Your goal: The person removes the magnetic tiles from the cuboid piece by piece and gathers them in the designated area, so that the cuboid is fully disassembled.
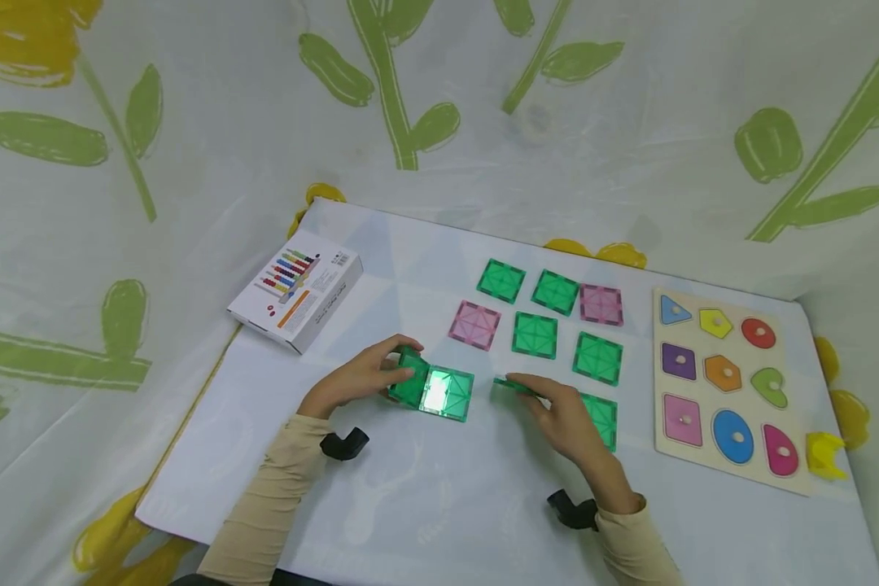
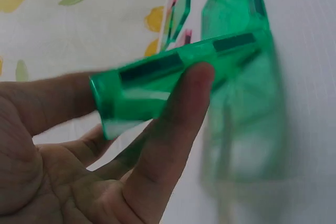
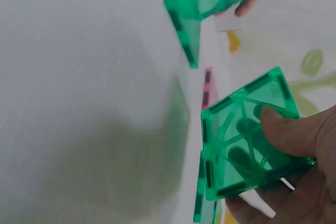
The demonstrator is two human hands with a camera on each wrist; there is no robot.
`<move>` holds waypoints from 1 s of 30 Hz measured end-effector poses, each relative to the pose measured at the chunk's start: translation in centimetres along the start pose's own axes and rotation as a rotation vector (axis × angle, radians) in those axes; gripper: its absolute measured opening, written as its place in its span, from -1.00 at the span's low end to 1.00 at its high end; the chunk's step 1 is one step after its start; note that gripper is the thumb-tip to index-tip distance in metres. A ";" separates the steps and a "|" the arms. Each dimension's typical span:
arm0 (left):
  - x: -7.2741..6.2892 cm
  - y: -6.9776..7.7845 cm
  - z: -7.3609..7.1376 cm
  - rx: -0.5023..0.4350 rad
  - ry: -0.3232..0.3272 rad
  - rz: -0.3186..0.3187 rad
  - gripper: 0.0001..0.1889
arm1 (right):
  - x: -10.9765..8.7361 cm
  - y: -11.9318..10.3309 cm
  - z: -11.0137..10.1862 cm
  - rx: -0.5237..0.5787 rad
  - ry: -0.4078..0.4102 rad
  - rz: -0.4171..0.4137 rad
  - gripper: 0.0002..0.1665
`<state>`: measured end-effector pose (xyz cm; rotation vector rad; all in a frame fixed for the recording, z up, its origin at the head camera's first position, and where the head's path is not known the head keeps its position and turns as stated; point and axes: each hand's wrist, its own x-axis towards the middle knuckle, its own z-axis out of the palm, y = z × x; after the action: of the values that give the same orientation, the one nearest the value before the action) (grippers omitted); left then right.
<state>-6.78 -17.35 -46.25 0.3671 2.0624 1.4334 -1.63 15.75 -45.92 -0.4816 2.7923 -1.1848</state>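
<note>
My left hand (image 1: 366,373) pinches a green see-through magnetic tile (image 2: 152,82) between thumb and fingers, tilted up off the table. Its edge meets that of another green square tile (image 1: 448,393) lying on the white table; a glare covers part of that one. To the right, my right hand (image 1: 562,413) holds a separate green square tile (image 3: 244,135) above the table, thumb on one face and fingers behind. Beyond the hands lie more green tiles (image 1: 535,334) and two pink tiles, one (image 1: 474,325) at the left and one (image 1: 601,304) farther back. A green tile (image 1: 602,422) is partly hidden by my right hand.
At the back left stands a white box (image 1: 296,289) with a bead-abacus picture. A wooden shape-puzzle board (image 1: 740,350) with knobbed coloured pieces lies on the right, beside a small yellow object (image 1: 824,454). A flower-printed sheet (image 1: 227,122) hangs behind the table.
</note>
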 end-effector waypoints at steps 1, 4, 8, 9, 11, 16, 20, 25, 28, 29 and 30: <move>-0.1 -0.1 0.0 0.014 0.007 0.007 -0.52 | 0.0 0.4 -0.3 -0.038 -0.001 -0.012 -0.56; -0.2 -0.4 0.0 0.039 0.025 0.024 -0.52 | 0.0 1.1 -0.5 -0.137 -0.015 -0.025 -0.51; -0.1 -0.8 0.2 0.145 0.069 0.029 -0.37 | -0.4 1.0 -0.1 -0.222 -0.061 0.034 -0.48; -0.1 -0.9 0.3 0.190 0.082 0.024 -0.31 | -0.5 1.0 0.1 -0.236 -0.073 0.050 -0.48; -0.2 -0.9 0.5 0.282 0.106 0.003 -0.19 | -0.6 0.8 0.6 -0.257 -0.099 0.081 -0.45; -0.3 -0.6 1.5 0.438 0.139 -0.061 -0.02 | 0.0 -0.5 2.4 -0.250 -0.075 0.047 -0.37; -0.3 -0.7 1.9 0.529 0.172 -0.038 -0.04 | 1.5 -2.3 4.8 -0.245 -0.138 -0.049 -0.21; -0.7 -1.1 2.2 0.565 0.197 0.005 -0.13 | 2.9 -3.6 6.7 -0.320 -0.170 -0.045 -0.19; -1.4 -1.6 2.2 0.597 0.221 0.004 -0.13 | 3.3 -3.9 6.9 -0.339 -0.146 -0.025 -0.21; -1.7 -1.8 2.2 0.604 0.230 -0.005 -0.13 | 3.4 -4.0 6.9 -0.343 -0.140 -0.022 -0.22; -2.1 -1.9 2.1 0.610 0.237 -0.010 -0.13 | 3.4 -4.1 6.9 -0.345 -0.135 -0.023 -0.22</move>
<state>-3.61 -17.59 -47.84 0.4398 2.6719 0.8405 -2.55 7.22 -47.67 -0.5926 2.8830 -0.6430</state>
